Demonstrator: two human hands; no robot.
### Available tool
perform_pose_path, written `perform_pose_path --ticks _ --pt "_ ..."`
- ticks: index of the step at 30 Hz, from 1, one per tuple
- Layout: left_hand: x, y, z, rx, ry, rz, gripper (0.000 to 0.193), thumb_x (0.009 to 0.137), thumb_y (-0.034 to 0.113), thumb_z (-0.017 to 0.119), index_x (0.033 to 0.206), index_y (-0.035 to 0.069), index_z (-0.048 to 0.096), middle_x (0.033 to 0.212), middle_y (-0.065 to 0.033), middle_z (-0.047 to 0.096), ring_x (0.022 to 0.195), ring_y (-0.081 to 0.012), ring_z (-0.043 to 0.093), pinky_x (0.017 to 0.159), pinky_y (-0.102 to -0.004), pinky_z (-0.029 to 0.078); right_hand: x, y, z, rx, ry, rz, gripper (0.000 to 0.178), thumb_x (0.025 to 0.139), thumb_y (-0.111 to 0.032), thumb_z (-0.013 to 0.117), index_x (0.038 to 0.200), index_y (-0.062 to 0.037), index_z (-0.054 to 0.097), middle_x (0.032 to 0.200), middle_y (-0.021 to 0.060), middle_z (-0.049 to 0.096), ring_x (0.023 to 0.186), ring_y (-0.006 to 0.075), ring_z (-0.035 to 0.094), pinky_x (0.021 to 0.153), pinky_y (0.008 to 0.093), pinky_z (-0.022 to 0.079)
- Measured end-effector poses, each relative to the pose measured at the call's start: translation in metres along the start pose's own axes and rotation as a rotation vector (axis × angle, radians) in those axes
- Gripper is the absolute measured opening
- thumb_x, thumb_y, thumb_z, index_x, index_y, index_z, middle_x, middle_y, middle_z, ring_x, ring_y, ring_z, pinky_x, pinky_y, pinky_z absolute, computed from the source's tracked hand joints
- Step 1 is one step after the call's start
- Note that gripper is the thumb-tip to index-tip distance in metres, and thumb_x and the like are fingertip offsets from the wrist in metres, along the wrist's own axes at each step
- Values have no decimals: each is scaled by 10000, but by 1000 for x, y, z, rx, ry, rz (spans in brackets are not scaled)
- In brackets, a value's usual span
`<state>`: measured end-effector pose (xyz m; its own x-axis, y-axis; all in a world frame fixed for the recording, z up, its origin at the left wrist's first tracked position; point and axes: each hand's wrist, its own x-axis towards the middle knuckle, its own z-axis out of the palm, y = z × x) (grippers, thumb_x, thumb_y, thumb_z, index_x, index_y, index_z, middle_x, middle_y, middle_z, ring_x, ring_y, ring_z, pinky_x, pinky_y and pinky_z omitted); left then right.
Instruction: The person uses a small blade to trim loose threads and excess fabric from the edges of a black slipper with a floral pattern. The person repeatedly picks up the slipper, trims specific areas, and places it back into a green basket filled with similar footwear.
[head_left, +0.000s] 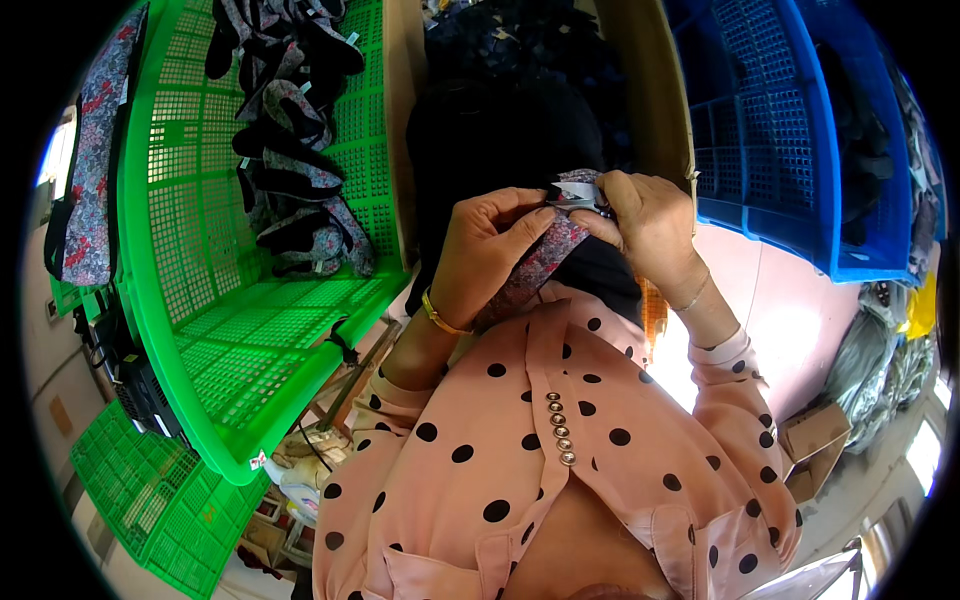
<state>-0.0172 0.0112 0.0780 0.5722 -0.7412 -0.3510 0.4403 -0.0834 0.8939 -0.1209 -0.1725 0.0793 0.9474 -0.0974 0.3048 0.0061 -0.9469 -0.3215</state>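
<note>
Above my lap, my left hand (488, 245) pinches a narrow grey-and-red floral fabric piece (542, 264) between thumb and fingers. The fabric hangs down from the fingertips toward my shirt. My right hand (652, 222) is closed around small metal thread snips (575, 194), whose pale blades point left over the fabric's upper end. The blade tips lie close to my left fingertips; I cannot tell whether they touch the fabric. Part of the snips' grip is hidden inside my right fingers. Dark cloth lies under both hands.
A green plastic basket (230, 400) on the left holds several floral fabric pieces with black backing (300, 170). Ahead, a cardboard box (655, 70) contains dark scraps. Blue crates (765, 130) stand at the right, and another floral piece (98, 160) hangs at the far left.
</note>
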Motion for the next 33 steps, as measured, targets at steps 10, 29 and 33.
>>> perform_pose_path --ticks 10,29,33 --pt "-2 3 4 -159 -26 -40 205 929 69 630 1089 -57 649 967 -58 689 832 -64 616 754 -196 501 2 3 -16 -63 -24 -87 427 810 -508 647 780 -85 599 615 53 578 552 206 608 513 292 472" --pt "-2 8 10 -253 -105 -62 203 941 55 589 1106 -49 649 982 -72 697 853 -76 631 780 -208 505 4 8 -28 5 -95 -50 416 835 -490 607 741 -90 540 598 66 540 563 239 605 527 328 482" --pt "1 2 12 -297 -48 -25 192 937 54 600 1091 -44 660 920 -72 699 773 -61 628 705 -188 523 3 11 -36 29 -95 -35 476 838 -542 595 736 -77 610 592 83 589 518 211 619 460 262 458"
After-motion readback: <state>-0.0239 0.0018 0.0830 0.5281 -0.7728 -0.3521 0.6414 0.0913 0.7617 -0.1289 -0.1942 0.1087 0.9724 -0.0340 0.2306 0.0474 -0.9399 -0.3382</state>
